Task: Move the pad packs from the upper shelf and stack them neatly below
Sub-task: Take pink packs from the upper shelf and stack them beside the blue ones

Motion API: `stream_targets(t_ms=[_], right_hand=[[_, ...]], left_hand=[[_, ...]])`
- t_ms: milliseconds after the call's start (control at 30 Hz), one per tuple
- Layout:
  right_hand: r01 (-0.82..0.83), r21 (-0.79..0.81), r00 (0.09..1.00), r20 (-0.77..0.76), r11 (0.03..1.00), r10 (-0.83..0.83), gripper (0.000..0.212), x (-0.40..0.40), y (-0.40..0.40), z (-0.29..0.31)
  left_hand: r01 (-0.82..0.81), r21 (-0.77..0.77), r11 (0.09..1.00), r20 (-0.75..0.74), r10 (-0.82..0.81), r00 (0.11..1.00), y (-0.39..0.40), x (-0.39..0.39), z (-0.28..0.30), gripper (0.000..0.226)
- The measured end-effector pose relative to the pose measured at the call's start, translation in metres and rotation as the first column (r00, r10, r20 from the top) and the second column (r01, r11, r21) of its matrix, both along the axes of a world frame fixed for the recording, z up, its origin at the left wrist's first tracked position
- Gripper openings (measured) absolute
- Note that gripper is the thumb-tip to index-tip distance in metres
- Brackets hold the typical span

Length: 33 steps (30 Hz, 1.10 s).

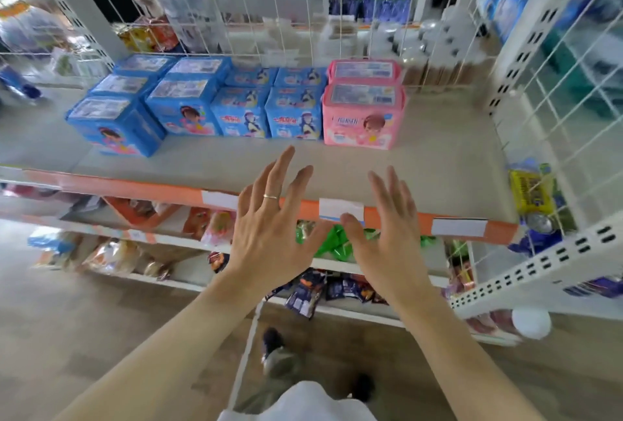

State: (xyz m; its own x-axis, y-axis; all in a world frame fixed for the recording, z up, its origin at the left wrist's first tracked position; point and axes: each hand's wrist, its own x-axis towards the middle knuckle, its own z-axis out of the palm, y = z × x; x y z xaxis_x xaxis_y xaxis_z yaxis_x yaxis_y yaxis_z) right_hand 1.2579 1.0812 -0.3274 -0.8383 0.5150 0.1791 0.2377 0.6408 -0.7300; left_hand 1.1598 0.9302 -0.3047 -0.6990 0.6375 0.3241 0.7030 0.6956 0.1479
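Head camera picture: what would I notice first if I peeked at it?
Two open hands, the left hand with a ring and the right hand, reach up toward the upper shelf. Behind them stand bright blue pad packs in rows, with pink pad packs at their right end.

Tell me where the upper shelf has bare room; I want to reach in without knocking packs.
Bare: the front strip between the packs and the orange edge, and right of the pink packs up to the wire side panel. Crowded: the blue packs, tight together at back left.
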Motion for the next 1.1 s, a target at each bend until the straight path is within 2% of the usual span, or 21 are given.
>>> stream_targets(t_ms=[233, 333, 500, 700, 867, 1100], right_hand=[[0.06, 0.101, 0.995, -0.082, 0.993, -0.052, 0.074, 0.006, 0.006, 0.042], [0.035, 0.117, 0.99, -0.138, 0.993, -0.018, 0.071, -0.004, -0.02, 0.057], [-0.009, 0.173, 0.978, -0.206, 0.985, 0.045, 0.068, -0.042, -0.082, 0.084], [0.009, 0.336, 0.903, -0.406, 0.942, 0.136, 0.069, -0.089, -0.149, 0.113], [0.029, 0.392, 0.884, -0.439, 0.919, 0.159, 0.068, -0.115, -0.196, 0.14], [0.074, 0.441, 0.865, -0.475, 0.895, 0.162, 0.065, -0.145, -0.237, 0.175]], left_hand=[[0.073, 0.097, 0.993, 0.016, -0.075, 0.997, -0.003, -0.001, 0.023, 0.078], [0.127, 0.169, 0.977, -0.034, -0.123, 0.992, -0.027, -0.011, 0.036, 0.078], [0.135, 0.289, 0.948, -0.119, -0.105, 0.987, -0.094, -0.046, 0.067, 0.077], [0.195, 0.377, 0.906, -0.239, -0.109, 0.965, -0.173, -0.085, 0.096, 0.078], [0.242, 0.425, 0.872, -0.308, -0.112, 0.945, -0.219, -0.112, 0.113, 0.077], [0.217, 0.479, 0.85, -0.319, -0.062, 0.946, -0.266, -0.168, 0.156, 0.075]])
